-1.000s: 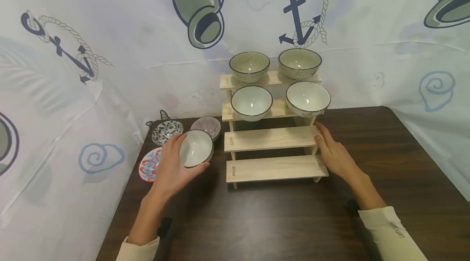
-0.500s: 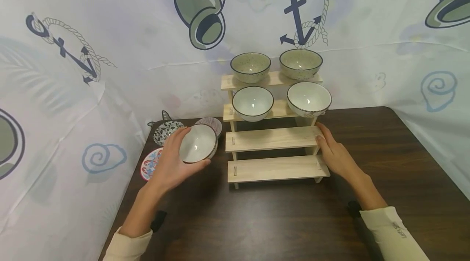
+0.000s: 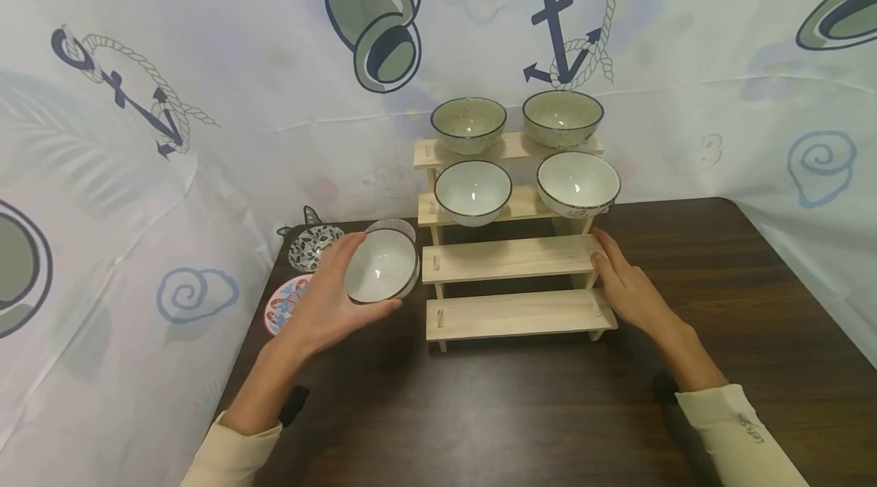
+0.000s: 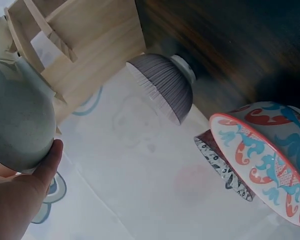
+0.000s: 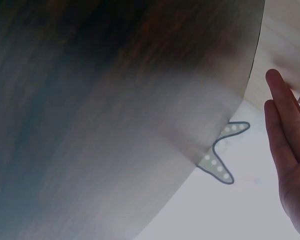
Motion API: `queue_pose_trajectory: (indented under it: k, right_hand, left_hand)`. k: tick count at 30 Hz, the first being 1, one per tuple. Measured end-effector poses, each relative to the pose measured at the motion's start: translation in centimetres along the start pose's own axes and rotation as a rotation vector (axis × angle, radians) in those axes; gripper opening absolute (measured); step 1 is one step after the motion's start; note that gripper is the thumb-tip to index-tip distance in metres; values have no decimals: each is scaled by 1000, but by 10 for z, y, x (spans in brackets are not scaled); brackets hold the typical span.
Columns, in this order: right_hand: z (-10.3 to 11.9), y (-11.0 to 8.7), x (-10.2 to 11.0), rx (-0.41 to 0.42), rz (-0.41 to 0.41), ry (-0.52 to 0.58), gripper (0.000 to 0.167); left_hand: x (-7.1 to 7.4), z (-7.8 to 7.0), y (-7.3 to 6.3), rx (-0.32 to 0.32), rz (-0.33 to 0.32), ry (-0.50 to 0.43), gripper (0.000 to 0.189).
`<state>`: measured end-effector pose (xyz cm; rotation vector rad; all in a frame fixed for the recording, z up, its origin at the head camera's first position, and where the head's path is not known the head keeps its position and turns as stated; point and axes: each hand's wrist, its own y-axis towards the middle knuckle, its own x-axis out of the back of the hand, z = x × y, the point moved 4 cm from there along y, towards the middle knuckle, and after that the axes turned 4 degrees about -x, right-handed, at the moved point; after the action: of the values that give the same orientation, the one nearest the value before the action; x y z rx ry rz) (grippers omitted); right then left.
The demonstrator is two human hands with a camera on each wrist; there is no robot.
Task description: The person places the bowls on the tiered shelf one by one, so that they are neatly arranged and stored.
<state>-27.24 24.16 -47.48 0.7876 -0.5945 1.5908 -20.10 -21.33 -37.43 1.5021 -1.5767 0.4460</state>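
Observation:
My left hand (image 3: 327, 304) grips a bowl (image 3: 381, 266), white inside with a dark rim, its thumb low on the near side and its fingers over the far side. The bowl is raised left of the wooden tiered rack (image 3: 510, 259); its smooth pale outside fills the left edge of the left wrist view. At the rack's right side, my right hand (image 3: 632, 289) touches the end of the second-lowest board. Straight fingers (image 5: 285, 120) lie along the wood in the right wrist view. Two white bowls (image 3: 473, 192) sit on the third tier, two speckled green bowls (image 3: 469, 125) on the top.
Behind the held bowl stands a purple striped bowl (image 4: 165, 85). A black-and-white patterned bowl (image 3: 314, 246) and a red-and-blue patterned bowl (image 3: 282, 306) stand at the table's left edge. The two lower boards (image 3: 514, 317) are bare. Patterned cloth (image 3: 274, 53) hangs behind the dark table (image 3: 493, 411).
My left hand has carried the bowl right and slightly up, toward the rack, now covering most of the striped bowl. My right hand has stayed at the rack's side.

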Motion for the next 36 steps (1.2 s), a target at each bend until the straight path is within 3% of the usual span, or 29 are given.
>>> queue_pose_trajectory:
  k: [36]
  right_hand:
    - [1, 1, 0, -11, 8, -1, 62]
  left_hand:
    - [-13, -46, 9, -212, -7, -1, 110]
